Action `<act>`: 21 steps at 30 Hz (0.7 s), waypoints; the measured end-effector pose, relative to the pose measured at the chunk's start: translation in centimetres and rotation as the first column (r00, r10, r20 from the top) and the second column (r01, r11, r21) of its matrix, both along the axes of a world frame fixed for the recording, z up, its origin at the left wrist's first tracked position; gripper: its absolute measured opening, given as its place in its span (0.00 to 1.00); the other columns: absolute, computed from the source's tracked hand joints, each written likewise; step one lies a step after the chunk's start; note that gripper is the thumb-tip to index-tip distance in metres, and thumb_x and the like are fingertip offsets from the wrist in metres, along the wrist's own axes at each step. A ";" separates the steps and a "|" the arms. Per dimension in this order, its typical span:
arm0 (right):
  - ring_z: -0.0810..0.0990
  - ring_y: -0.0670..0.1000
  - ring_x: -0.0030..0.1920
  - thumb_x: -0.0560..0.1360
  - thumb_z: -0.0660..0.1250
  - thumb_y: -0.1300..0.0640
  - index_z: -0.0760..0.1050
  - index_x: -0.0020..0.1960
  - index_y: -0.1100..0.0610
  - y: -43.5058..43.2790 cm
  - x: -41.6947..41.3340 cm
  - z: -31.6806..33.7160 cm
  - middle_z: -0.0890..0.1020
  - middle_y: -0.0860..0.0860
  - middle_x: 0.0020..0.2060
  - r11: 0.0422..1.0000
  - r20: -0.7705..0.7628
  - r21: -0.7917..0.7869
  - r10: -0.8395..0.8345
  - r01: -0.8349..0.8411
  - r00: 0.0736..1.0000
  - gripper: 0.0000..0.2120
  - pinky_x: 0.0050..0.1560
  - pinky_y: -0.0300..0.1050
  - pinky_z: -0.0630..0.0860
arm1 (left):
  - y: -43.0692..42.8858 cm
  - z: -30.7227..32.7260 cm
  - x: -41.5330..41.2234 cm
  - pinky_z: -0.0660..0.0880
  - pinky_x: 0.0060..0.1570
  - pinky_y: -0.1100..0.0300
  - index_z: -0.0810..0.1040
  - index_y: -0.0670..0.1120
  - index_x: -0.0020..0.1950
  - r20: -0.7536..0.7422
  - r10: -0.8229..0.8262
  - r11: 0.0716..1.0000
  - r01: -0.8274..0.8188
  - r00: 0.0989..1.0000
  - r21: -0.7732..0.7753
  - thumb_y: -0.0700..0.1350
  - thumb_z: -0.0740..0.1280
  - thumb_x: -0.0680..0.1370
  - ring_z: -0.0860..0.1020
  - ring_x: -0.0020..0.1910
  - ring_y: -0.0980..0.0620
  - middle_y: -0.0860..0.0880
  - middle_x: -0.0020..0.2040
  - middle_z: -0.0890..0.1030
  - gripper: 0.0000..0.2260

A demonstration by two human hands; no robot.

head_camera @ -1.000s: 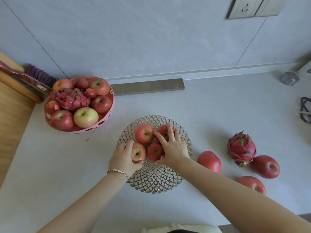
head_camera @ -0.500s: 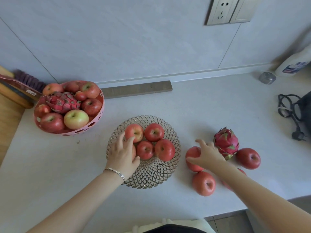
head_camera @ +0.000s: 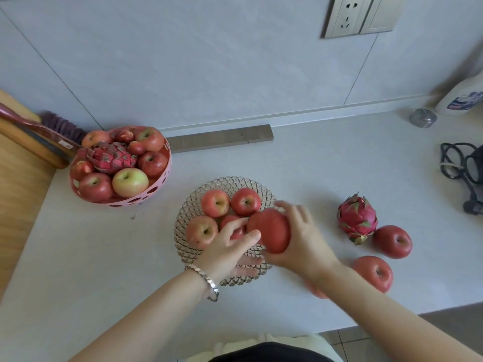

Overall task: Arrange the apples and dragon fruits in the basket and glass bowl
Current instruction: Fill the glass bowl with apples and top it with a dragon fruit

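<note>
A glass bowl [head_camera: 183, 223] sits mid-counter with several red apples in it, such as one apple [head_camera: 215, 203] at the back. My right hand [head_camera: 304, 240] grips a large red apple [head_camera: 270, 229] over the bowl's right side. Spread over the bowl's front, my left hand [head_camera: 226, 253] touches a small apple [head_camera: 232, 223] and the held one. The pink basket [head_camera: 156, 189] at left holds several apples and a dragon fruit [head_camera: 111, 158]. On the counter at right lie another dragon fruit [head_camera: 356, 219] and two apples [head_camera: 392, 241] [head_camera: 373, 273]; a third apple [head_camera: 317, 293] peeks from under my right forearm.
A metal strip [head_camera: 219, 138] lies along the wall behind the bowl. A brush [head_camera: 56, 125] and a wooden board [head_camera: 18, 184] are at far left. A bottle [head_camera: 462, 99], a small jar [head_camera: 422, 117] and a black cable [head_camera: 462, 168] are at far right. The counter's front edge runs below my arms.
My right hand took an apple from the counter beside the dragon fruit and carried it left to the bowl. My left hand shifted right within the bowl to meet it.
</note>
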State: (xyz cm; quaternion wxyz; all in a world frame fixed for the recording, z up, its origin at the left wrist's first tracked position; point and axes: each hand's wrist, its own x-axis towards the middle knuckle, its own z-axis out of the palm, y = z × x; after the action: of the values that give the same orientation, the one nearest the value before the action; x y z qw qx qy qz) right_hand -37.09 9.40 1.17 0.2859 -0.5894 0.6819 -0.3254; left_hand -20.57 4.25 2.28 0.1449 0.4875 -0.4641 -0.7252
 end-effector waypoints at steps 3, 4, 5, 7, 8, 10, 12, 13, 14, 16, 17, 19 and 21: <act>0.73 0.52 0.62 0.59 0.78 0.51 0.61 0.71 0.54 0.2 2.8 -0.5 0.69 0.52 0.64 0.966 -0.168 -0.051 0.243 -0.254 0.956 0.45 0.52 0.41 0.75 | -0.1 -0.4 0.9 0.81 0.37 0.53 0.73 0.66 0.50 0.065 -0.025 0.994 0.032 0.998 -0.105 0.51 0.76 0.61 0.83 0.46 0.47 0.50 0.53 0.77 0.22; 0.71 0.51 0.64 0.60 0.77 0.52 0.58 0.73 0.54 0.1 3.3 -0.8 0.69 0.52 0.66 0.954 -0.210 -0.041 0.282 -0.297 0.936 0.46 0.51 0.41 0.75 | -0.2 -0.7 1.5 0.81 0.37 0.53 0.72 0.67 0.49 0.104 -0.042 0.992 0.054 0.994 -0.112 0.52 0.77 0.57 0.84 0.44 0.48 0.51 0.53 0.76 0.25; 0.69 0.50 0.66 0.61 0.77 0.52 0.55 0.74 0.53 0.0 3.7 -1.2 0.67 0.51 0.67 0.942 -0.229 -0.017 0.323 -0.336 0.918 0.48 0.52 0.38 0.72 | -0.4 -1.0 2.2 0.82 0.38 0.53 0.72 0.67 0.50 0.126 -0.055 0.993 0.067 0.991 -0.093 0.52 0.77 0.54 0.84 0.42 0.48 0.51 0.53 0.76 0.28; 0.66 0.48 0.67 0.62 0.76 0.54 0.51 0.74 0.51 -0.2 4.2 -2.2 0.64 0.49 0.69 0.910 -0.215 0.055 0.412 -0.410 0.886 0.48 0.52 0.35 0.66 | -0.3 -1.8 3.4 0.82 0.40 0.56 0.71 0.66 0.49 0.200 -0.063 0.989 0.088 0.978 -0.120 0.54 0.76 0.51 0.84 0.40 0.53 0.52 0.51 0.77 0.29; 0.65 0.48 0.68 0.63 0.76 0.54 0.51 0.74 0.50 -0.2 4.2 -2.7 0.63 0.49 0.70 0.901 -0.201 0.083 0.433 -0.425 0.879 0.48 0.53 0.35 0.66 | -0.1 -2.3 3.6 0.80 0.37 0.62 0.70 0.67 0.47 0.271 -0.039 0.979 0.092 0.962 -0.183 0.56 0.75 0.51 0.82 0.40 0.59 0.56 0.49 0.77 0.28; 0.62 0.49 0.69 0.65 0.75 0.55 0.52 0.74 0.49 -0.2 4.0 -3.7 0.62 0.49 0.70 0.913 -0.190 0.135 0.406 -0.386 0.894 0.45 0.58 0.38 0.68 | 0.5 -3.5 3.7 0.72 0.32 0.72 0.68 0.66 0.45 0.410 0.078 0.944 0.066 0.909 -0.325 0.59 0.74 0.50 0.77 0.39 0.67 0.61 0.45 0.77 0.27; 0.60 0.50 0.69 0.68 0.72 0.55 0.55 0.73 0.49 0.0 3.5 -4.3 0.62 0.50 0.68 0.927 -0.203 0.218 0.350 -0.307 0.914 0.39 0.62 0.41 0.67 | 1.1 -4.9 3.7 0.69 0.33 0.72 0.68 0.63 0.48 0.461 0.210 0.896 0.019 0.862 -0.444 0.59 0.76 0.52 0.77 0.41 0.65 0.59 0.44 0.78 0.29; 0.60 0.50 0.69 0.69 0.70 0.54 0.57 0.72 0.49 0.1 3.2 -4.6 0.63 0.50 0.67 0.926 -0.209 0.247 0.340 -0.287 0.917 0.36 0.64 0.42 0.66 | 1.2 -5.6 3.7 0.70 0.34 0.70 0.68 0.61 0.50 0.467 0.262 0.869 0.003 0.845 -0.494 0.58 0.77 0.53 0.78 0.41 0.61 0.57 0.45 0.79 0.30; 0.61 0.50 0.69 0.71 0.69 0.54 0.60 0.71 0.49 0.4 3.0 -4.9 0.64 0.50 0.67 0.921 -0.215 0.266 0.343 -0.283 0.914 0.32 0.65 0.42 0.65 | 1.3 -6.2 3.8 0.72 0.36 0.68 0.70 0.57 0.52 0.468 0.302 0.841 -0.001 0.831 -0.541 0.56 0.78 0.54 0.78 0.42 0.57 0.55 0.45 0.79 0.31; 0.61 0.50 0.68 0.73 0.66 0.52 0.63 0.70 0.50 0.9 3.0 -5.5 0.66 0.50 0.66 0.911 -0.215 0.293 0.357 -0.288 0.909 0.27 0.65 0.43 0.66 | 1.5 -7.2 3.8 0.76 0.43 0.60 0.72 0.52 0.55 0.477 0.319 0.797 0.040 0.819 -0.602 0.54 0.79 0.54 0.78 0.46 0.52 0.51 0.47 0.79 0.32; 0.62 0.51 0.68 0.73 0.66 0.51 0.64 0.69 0.50 1.2 3.0 -5.7 0.66 0.50 0.66 0.909 -0.208 0.304 0.357 -0.287 0.910 0.26 0.65 0.43 0.66 | 1.7 -7.5 3.8 0.76 0.47 0.58 0.73 0.50 0.56 0.485 0.308 0.777 0.078 0.818 -0.625 0.53 0.79 0.55 0.77 0.48 0.50 0.50 0.49 0.78 0.32; 0.62 0.50 0.67 0.74 0.65 0.50 0.66 0.68 0.50 1.6 2.9 -5.9 0.67 0.50 0.65 0.910 -0.196 0.310 0.346 -0.276 0.918 0.24 0.66 0.44 0.66 | 2.1 -8.2 3.9 0.74 0.50 0.58 0.74 0.46 0.56 0.493 0.313 0.722 0.134 0.812 -0.679 0.49 0.80 0.56 0.75 0.51 0.47 0.50 0.51 0.71 0.31; 0.62 0.50 0.67 0.74 0.64 0.50 0.67 0.67 0.51 2.0 2.4 -6.0 0.68 0.50 0.64 0.915 -0.192 0.308 0.328 -0.261 0.925 0.22 0.66 0.45 0.65 | 2.0 -8.6 4.1 0.73 0.47 0.58 0.76 0.44 0.54 0.508 0.334 0.688 0.163 0.794 -0.707 0.47 0.80 0.57 0.75 0.50 0.44 0.48 0.50 0.69 0.28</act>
State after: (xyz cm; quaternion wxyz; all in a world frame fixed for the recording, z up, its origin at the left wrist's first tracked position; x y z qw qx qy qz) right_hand -34.68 11.37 -4.82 0.3269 -0.6752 0.6527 -0.1063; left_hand -16.51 6.26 -6.28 0.2046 0.6166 -0.7062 -0.2814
